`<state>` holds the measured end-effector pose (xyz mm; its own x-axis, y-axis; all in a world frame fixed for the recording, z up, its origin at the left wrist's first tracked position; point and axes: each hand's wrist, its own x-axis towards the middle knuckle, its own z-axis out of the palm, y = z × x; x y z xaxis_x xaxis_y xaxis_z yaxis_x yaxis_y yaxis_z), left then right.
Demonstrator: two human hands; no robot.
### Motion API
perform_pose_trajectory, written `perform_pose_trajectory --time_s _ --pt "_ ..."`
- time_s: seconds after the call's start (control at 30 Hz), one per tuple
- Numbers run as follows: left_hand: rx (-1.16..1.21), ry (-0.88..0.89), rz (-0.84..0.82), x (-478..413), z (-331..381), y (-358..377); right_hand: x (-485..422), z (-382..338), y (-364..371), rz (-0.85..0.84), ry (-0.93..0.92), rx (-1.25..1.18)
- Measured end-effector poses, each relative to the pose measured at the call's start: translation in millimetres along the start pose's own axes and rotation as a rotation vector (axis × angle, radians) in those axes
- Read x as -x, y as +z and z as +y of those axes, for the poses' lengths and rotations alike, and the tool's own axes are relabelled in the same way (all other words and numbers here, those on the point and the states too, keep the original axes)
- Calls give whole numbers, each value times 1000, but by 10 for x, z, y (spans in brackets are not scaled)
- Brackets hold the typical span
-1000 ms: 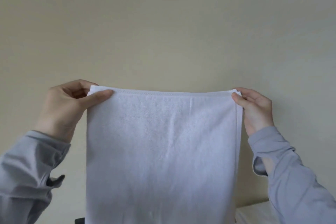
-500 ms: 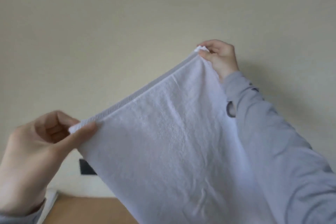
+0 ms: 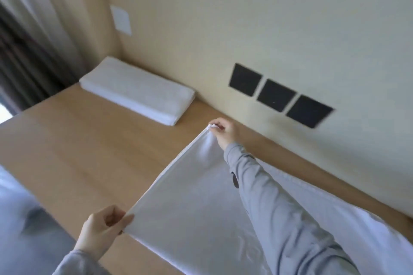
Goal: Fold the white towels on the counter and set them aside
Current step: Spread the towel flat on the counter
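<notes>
Just past my right fingers (image 3: 220, 127) a cream wall (image 3: 245, 18) carries three black squares (image 3: 276, 95). Below them runs the pale wooden counter (image 3: 89, 152); curtains (image 3: 33, 40) hang well to their left.

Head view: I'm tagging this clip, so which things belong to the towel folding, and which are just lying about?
Job: spread towel, left hand and right hand pinching its corners, folded towels by the wall, counter.
Not the job: black wall squares, white wall plate, curtain.

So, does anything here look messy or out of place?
Nothing stands out. The folded towel lies neat on the counter, and the left hand and right hand hold the open towel by two corners.
</notes>
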<state>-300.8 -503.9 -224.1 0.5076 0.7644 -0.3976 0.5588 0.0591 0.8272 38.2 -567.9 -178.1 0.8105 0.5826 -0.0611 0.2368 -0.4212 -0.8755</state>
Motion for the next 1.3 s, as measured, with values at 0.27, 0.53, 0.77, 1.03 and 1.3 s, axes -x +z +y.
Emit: perform_pose_trajectory --time_s 0.27,0.53,0.77,1.03,1.3 --pt "-326 -42 153 -441 -418 -370 -647 99 1366 -145 -130 322" --pt "-793 520 191 -721 48 218 254 130 1592 -92 -744 451" --pt "-850 441 -26 -881 -185 303 60 616 1176 -547 -817 840" --pt "-892 424 -14 -871 -183 325 -43 592 1075 -246 -413 894" --pt "-932 459 35 -873 -218 339 1071 794 1043 -488 -704 864"
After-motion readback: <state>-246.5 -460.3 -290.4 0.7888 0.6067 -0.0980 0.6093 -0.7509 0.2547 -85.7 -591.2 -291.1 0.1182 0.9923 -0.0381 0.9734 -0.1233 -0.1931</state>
